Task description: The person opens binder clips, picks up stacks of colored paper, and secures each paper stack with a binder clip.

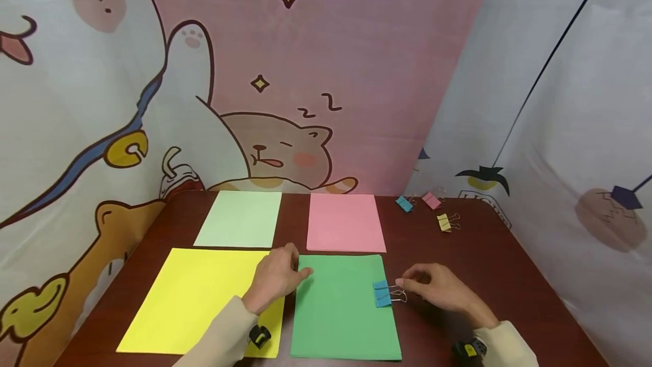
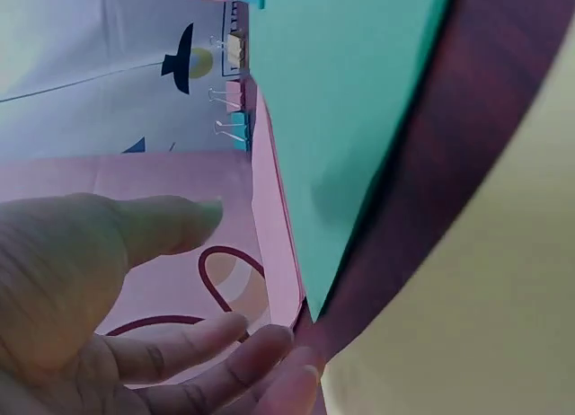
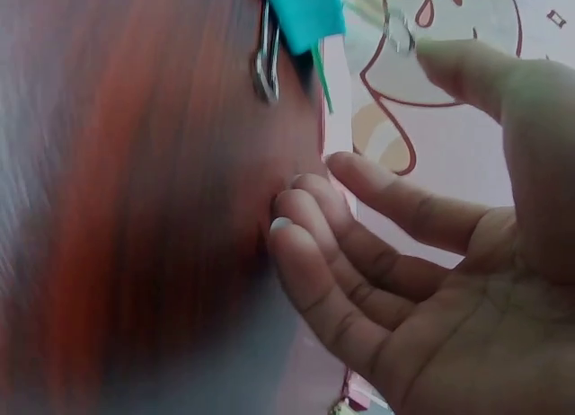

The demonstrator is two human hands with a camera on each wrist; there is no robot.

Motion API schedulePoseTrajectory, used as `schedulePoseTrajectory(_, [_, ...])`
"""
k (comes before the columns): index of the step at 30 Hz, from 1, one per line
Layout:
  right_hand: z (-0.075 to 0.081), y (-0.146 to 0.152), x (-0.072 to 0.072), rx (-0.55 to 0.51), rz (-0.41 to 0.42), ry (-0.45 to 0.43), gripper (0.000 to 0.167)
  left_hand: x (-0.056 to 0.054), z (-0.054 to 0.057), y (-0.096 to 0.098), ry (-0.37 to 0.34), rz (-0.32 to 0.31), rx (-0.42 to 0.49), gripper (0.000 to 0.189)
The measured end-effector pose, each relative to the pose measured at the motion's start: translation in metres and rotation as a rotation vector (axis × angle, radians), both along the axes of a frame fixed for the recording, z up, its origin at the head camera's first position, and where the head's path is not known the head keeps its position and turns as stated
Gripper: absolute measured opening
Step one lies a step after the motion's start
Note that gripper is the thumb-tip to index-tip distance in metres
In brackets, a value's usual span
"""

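Observation:
A stack of green paper (image 1: 343, 310) lies at the front middle of the table. A blue binder clip (image 1: 383, 300) sits on its right edge, wire handles pointing right. My right hand (image 1: 439, 286) is beside the clip, with the thumb tip right at one wire handle (image 3: 400, 33) in the right wrist view. The other fingers are loosely bent below and hold nothing. At the stack's upper left corner is my left hand (image 1: 275, 276), its thumb reaching over the green sheet. In the left wrist view its fingers (image 2: 216, 370) are spread and relaxed, with nothing gripped.
Yellow paper (image 1: 198, 299) lies on the left, partly under my left forearm. Pale green paper (image 1: 239, 220) and pink paper (image 1: 346, 222) lie behind. At the back right are a blue clip (image 1: 404, 203), a pink clip (image 1: 432, 200) and a yellow clip (image 1: 445, 222).

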State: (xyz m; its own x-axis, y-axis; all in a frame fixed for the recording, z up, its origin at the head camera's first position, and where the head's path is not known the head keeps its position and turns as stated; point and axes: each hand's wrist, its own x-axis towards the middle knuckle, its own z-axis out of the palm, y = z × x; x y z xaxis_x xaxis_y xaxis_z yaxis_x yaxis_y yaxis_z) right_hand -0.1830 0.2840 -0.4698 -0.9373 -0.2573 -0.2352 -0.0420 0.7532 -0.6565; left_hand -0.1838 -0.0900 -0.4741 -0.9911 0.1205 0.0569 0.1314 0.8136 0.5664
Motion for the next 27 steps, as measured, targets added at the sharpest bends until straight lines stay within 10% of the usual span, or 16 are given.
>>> schedulePoseTrajectory(13, [0.008, 0.037, -0.031, 0.155, -0.117, 0.268, 0.070, -0.033, 0.013, 0.005, 0.027, -0.110, 0.102, 0.054])
schedulePoseTrajectory(27, [0.015, 0.079, -0.076, 0.216, -0.182, 0.403, 0.079, -0.079, 0.009, 0.007, -0.052, -0.285, -0.036, 0.081])
